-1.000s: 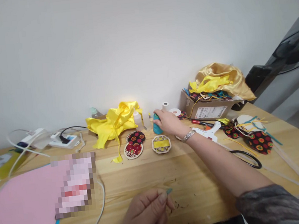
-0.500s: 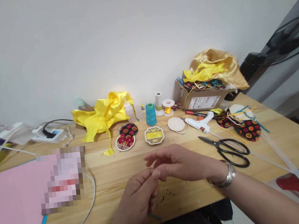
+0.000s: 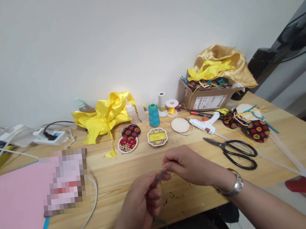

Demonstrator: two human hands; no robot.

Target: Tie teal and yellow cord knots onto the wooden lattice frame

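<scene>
Low over the front of the wooden table, my left hand (image 3: 145, 199) is closed around a thin blue-green cord (image 3: 159, 178). The cord's tail hangs below that hand near the table edge. My right hand (image 3: 187, 165), with a silver bracelet at the wrist, pinches the cord's upper end between thumb and fingers. Just beyond the hands lies a lattice-cut wooden piece (image 3: 157, 137) with a yellow centre. Left of it is a gourd-shaped wooden piece (image 3: 129, 144) with patterned red and black cloth. Black-handled scissors (image 3: 236, 151) lie to the right, blades partly apart.
Behind stand a teal thread cone (image 3: 153, 115), a spool of yellow cord (image 3: 172, 109) and yellow satin (image 3: 106, 114). A white glue gun (image 3: 205, 123) lies before a cardboard box (image 3: 208, 99) of scraps. Pink sheets (image 3: 15, 205) and a white cable (image 3: 96, 197) are at left.
My right hand has closed from a looser, spread pose into a pinch and moved slightly right. A short stretch of blue-green cord now shows between the hands.
</scene>
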